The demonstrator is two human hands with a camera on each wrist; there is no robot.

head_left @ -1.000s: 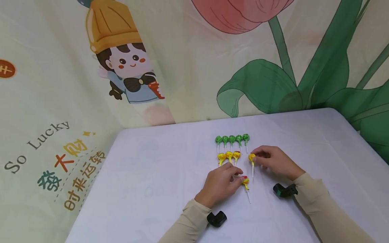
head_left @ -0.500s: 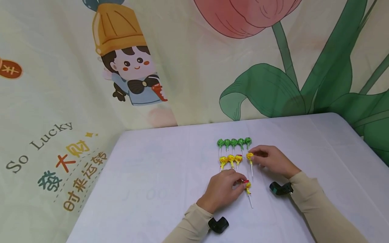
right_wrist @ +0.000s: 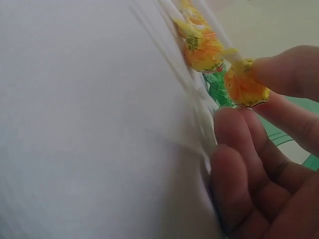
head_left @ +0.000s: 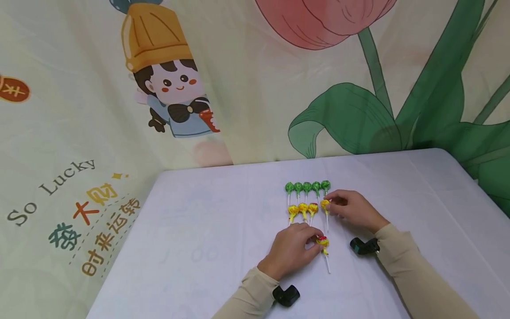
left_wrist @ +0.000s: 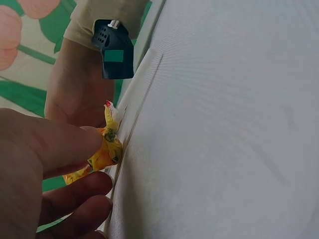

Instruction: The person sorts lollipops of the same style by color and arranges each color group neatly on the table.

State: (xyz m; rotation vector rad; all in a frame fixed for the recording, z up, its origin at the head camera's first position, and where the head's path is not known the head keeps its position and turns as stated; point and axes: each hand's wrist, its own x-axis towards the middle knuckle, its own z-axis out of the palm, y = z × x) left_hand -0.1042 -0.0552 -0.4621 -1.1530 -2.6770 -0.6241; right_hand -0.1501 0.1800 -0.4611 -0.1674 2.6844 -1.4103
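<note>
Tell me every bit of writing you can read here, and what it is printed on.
"So Lucky": dark letters on the backdrop cloth, left side.
"发大财": large coloured characters on the same cloth, below that.
"时来运转": orange characters under a dashed line, lower still.
Red round badge at the left edge: one character, cut off, unreadable.
Lollipop wrappers: any print too small to read.

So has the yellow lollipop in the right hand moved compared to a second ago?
Yes. The right hand has slid its yellow lollipop leftward, closing most of the gap to the row of three yellow lollipops, beneath the green lollipops.
</note>
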